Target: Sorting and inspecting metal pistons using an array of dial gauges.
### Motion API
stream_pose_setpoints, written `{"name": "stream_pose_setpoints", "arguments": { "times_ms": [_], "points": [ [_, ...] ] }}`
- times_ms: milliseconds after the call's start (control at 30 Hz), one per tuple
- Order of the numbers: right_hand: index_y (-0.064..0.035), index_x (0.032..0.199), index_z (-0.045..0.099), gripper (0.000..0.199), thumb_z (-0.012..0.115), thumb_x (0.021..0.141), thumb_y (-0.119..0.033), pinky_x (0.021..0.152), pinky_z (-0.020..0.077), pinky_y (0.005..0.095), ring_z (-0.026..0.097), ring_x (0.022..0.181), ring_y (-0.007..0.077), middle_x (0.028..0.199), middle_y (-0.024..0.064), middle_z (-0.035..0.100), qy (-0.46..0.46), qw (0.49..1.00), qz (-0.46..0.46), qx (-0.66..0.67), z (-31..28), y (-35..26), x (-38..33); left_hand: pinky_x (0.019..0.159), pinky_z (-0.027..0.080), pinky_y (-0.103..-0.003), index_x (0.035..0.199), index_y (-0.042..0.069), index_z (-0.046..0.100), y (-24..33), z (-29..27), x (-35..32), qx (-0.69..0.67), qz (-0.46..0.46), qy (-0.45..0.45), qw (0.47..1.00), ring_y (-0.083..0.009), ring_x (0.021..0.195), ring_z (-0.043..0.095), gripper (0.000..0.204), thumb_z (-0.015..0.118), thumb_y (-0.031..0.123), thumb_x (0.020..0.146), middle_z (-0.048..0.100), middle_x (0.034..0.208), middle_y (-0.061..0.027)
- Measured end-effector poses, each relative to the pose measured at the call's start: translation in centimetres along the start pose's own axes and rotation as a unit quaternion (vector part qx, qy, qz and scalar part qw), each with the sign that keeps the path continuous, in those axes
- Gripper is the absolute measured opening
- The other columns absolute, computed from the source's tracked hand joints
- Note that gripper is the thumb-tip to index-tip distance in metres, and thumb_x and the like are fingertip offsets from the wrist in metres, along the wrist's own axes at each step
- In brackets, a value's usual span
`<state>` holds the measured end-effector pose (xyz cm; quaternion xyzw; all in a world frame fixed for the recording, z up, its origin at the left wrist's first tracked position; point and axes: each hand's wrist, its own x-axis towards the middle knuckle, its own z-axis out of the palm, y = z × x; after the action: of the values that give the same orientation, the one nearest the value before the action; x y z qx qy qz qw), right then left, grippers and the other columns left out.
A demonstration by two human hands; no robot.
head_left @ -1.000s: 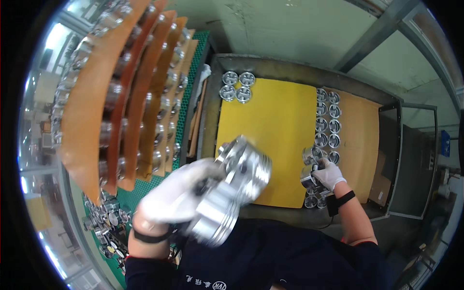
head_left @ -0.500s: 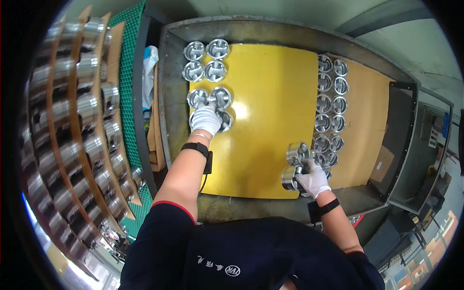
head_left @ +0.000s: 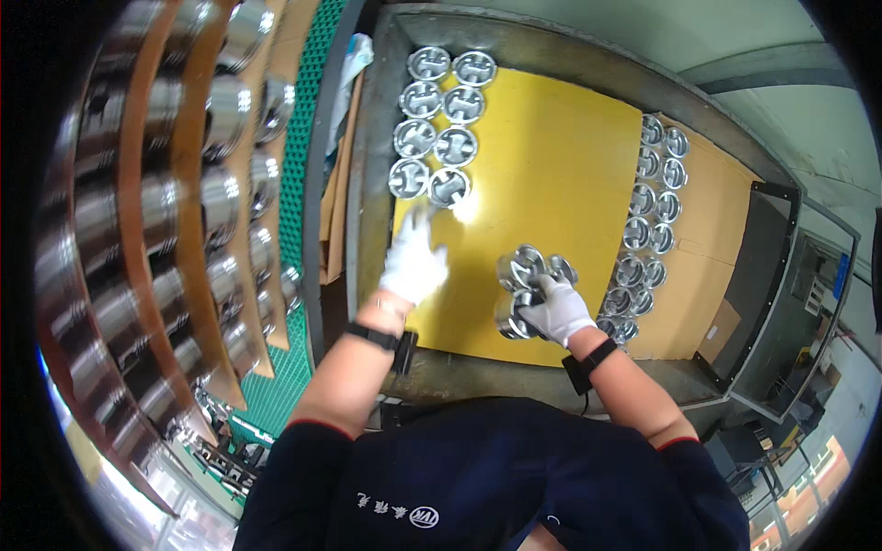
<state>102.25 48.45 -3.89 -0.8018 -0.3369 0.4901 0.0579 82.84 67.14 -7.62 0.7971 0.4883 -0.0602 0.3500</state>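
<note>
My left hand [head_left: 413, 264], in a white glove, is just below the left group of pistons with its fingers apart and nothing in it. That group is a double row of shiny metal pistons [head_left: 456, 147], standing close together on the left part of the yellow sheet [head_left: 551, 165]. Over the sheet's lower middle, my gloved right hand [head_left: 560, 312] is closed round a cluster of pistons [head_left: 524, 266]. The fingers partly hide this cluster, and I cannot tell whether it touches the sheet.
More pistons [head_left: 663, 204] stand in a double row at the right, beside a cardboard sheet [head_left: 703, 248]. A raised metal rim [head_left: 588, 46] borders the work surface. At the left, a tall rack [head_left: 184, 220] holds many pistons between brown dividers, next to green mesh [head_left: 299, 138].
My left hand has let go of the pistons at the left and drawn back toward me. The right hand has brought its pistons leftward, away from the right rows. The whole view has shifted.
</note>
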Motion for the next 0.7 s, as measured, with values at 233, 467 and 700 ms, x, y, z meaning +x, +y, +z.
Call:
{"name": "stream_pose_setpoints", "arguments": {
  "times_ms": [233,467,700],
  "points": [
    [-0.0130,0.123,0.065,0.053,0.073,0.076,-0.037,0.095,0.0520,0.0426,0.065,0.107,0.0397,0.117,0.0254,0.065,-0.004,0.997,-0.077,-0.031,7.7,-9.4,4.3,0.098,0.050,-0.043,0.138,0.008,0.050,-3.7,-5.3,-19.5,-0.042,-0.001,-0.113,0.993,-0.0348,0.115,0.060,0.053,0.066,0.017,0.088,0.058,0.131,-0.0186],
    [-0.0189,0.124,0.063,0.046,0.070,0.079,-0.029,0.091,0.0528,0.0455,0.062,0.112,0.0354,0.120,0.0232,0.061,0.077,0.994,-0.029,-0.078,14.8,-15.2,7.8,0.090,0.055,-0.034,0.128,0.000,0.057,-6.7,-9.1,-27.7,-0.166,-0.049,-0.034,0.984,-0.0254,0.104,0.069,0.044,0.064,-0.002,0.085,0.068,0.119,-0.0159],
    [-0.0076,0.135,0.047,0.048,0.052,0.093,-0.030,0.093,0.0491,0.0439,0.061,0.112,0.0438,0.139,0.0271,0.050,0.094,0.986,0.000,0.137,17.5,-13.8,11.9,0.091,0.054,-0.035,0.125,0.001,0.060,-7.2,-12.1,-30.6,-0.204,-0.052,-0.019,0.977,-0.0244,0.103,0.070,0.041,0.064,-0.002,0.084,0.070,0.115,-0.0136]
  ]
}}
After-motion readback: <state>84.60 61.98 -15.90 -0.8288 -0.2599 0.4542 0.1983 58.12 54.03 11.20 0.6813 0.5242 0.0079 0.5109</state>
